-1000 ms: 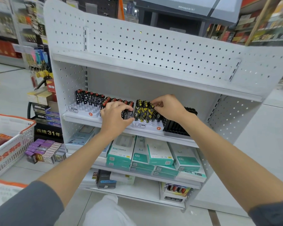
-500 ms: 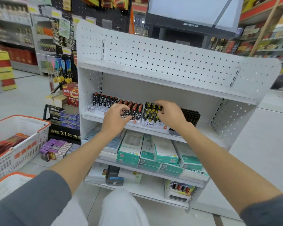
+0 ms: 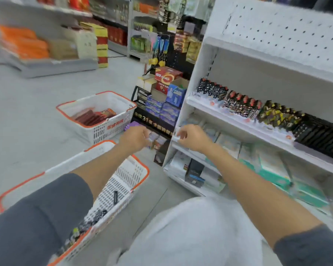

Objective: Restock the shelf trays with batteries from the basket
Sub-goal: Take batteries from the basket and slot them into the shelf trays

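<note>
Well below left grip (image 3: 136,138), batteries (image 3: 88,221)

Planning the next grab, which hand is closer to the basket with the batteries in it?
Left. The left hand is over the far rim of the near basket; the right hand is off to the right, in front of the shelf unit corner post.

A pale grey floor (image 3: 37,104) lies well beyond the left hand (image 3: 135,138), evenly lit with no hard shadows (the whole view is smeared by motion). Far off to that hand's left, a low grey gondola shelf (image 3: 46,66) carries orange packs (image 3: 21,43). Just beyond the hand stands a black display stand (image 3: 152,120) stacked with small cartons (image 3: 167,75), and yellow-and-red boxes (image 3: 102,45) are piled farther back.
</note>
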The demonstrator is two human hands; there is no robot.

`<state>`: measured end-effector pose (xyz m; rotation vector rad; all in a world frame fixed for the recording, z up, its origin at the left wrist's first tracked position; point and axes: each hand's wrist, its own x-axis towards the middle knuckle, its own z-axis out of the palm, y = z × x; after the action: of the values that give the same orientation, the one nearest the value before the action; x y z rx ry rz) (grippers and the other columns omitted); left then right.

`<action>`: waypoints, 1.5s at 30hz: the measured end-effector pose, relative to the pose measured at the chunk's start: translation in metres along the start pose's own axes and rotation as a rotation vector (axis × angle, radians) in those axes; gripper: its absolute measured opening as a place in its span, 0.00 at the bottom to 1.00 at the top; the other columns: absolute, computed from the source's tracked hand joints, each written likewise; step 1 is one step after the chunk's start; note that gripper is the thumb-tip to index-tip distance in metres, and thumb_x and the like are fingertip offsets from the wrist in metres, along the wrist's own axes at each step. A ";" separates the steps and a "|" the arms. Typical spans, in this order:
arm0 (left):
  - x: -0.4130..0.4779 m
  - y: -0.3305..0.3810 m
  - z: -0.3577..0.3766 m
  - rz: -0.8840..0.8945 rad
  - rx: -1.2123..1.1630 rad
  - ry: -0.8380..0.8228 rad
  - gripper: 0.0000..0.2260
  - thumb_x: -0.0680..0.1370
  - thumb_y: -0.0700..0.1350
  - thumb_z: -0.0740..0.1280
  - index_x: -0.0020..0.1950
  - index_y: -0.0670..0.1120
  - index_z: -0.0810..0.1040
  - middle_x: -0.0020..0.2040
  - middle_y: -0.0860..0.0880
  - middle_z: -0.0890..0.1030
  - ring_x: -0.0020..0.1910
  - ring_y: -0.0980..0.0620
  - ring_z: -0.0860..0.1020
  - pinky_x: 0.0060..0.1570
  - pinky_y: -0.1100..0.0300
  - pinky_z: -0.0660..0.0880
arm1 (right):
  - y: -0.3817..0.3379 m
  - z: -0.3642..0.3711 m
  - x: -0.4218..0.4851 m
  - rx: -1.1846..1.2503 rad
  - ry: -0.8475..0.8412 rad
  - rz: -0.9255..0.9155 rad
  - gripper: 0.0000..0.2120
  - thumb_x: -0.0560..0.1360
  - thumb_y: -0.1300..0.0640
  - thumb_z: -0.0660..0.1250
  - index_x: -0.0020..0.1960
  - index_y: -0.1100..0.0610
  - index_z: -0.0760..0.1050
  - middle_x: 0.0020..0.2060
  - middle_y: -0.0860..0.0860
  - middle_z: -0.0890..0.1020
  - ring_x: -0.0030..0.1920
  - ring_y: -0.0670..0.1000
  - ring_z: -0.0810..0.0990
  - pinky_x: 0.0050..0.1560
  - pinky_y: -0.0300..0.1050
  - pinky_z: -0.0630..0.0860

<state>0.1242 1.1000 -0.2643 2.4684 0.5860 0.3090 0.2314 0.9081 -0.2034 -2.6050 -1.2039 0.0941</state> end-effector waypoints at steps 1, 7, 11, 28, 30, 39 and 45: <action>-0.004 -0.032 0.003 -0.061 0.013 -0.018 0.06 0.74 0.45 0.71 0.42 0.51 0.75 0.43 0.50 0.77 0.47 0.47 0.79 0.48 0.56 0.74 | -0.011 0.022 0.012 -0.001 -0.061 -0.009 0.07 0.73 0.60 0.68 0.50 0.58 0.79 0.45 0.51 0.81 0.45 0.51 0.78 0.43 0.44 0.73; -0.045 -0.215 0.038 -0.420 0.043 -0.155 0.08 0.73 0.46 0.73 0.44 0.51 0.74 0.49 0.48 0.79 0.54 0.46 0.77 0.53 0.53 0.75 | -0.067 0.167 0.086 -0.022 -0.405 -0.138 0.10 0.71 0.60 0.69 0.52 0.55 0.79 0.46 0.51 0.79 0.49 0.53 0.79 0.46 0.44 0.74; -0.085 -0.303 0.076 -0.653 0.019 -0.213 0.06 0.75 0.46 0.72 0.48 0.50 0.75 0.54 0.47 0.79 0.49 0.48 0.77 0.48 0.55 0.76 | -0.090 0.264 0.112 -0.031 -0.601 -0.202 0.11 0.74 0.61 0.66 0.57 0.55 0.77 0.54 0.52 0.77 0.51 0.53 0.77 0.52 0.51 0.76; -0.178 -0.386 0.244 -1.136 -0.150 -0.317 0.58 0.67 0.45 0.80 0.77 0.62 0.36 0.78 0.44 0.31 0.77 0.39 0.35 0.72 0.34 0.43 | -0.088 0.402 0.154 0.077 -0.850 -0.291 0.11 0.77 0.63 0.66 0.58 0.57 0.78 0.53 0.52 0.79 0.47 0.49 0.77 0.48 0.42 0.74; -0.161 -0.383 0.250 -1.142 -0.143 -0.287 0.56 0.68 0.42 0.79 0.78 0.62 0.39 0.79 0.45 0.34 0.78 0.40 0.36 0.72 0.35 0.42 | -0.083 0.407 0.155 0.124 -0.851 -0.267 0.10 0.77 0.63 0.67 0.57 0.56 0.78 0.50 0.51 0.80 0.47 0.49 0.77 0.47 0.41 0.73; -0.136 -0.400 0.240 -1.050 -0.065 -0.160 0.49 0.67 0.60 0.77 0.79 0.53 0.52 0.80 0.46 0.52 0.78 0.44 0.51 0.72 0.36 0.57 | -0.066 0.407 0.167 0.261 -0.809 -0.112 0.07 0.76 0.61 0.67 0.53 0.53 0.79 0.48 0.51 0.80 0.48 0.52 0.80 0.47 0.47 0.79; -0.109 -0.403 0.245 -0.992 0.146 -0.048 0.48 0.72 0.66 0.68 0.80 0.46 0.47 0.80 0.42 0.49 0.79 0.42 0.48 0.74 0.39 0.48 | -0.062 0.406 0.165 0.318 -0.765 -0.090 0.06 0.76 0.61 0.68 0.52 0.53 0.79 0.49 0.52 0.81 0.49 0.52 0.80 0.49 0.46 0.78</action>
<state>-0.0247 1.2268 -0.7066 1.9862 1.7265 -0.1975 0.2244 1.1587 -0.5685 -2.2669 -1.3650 1.2408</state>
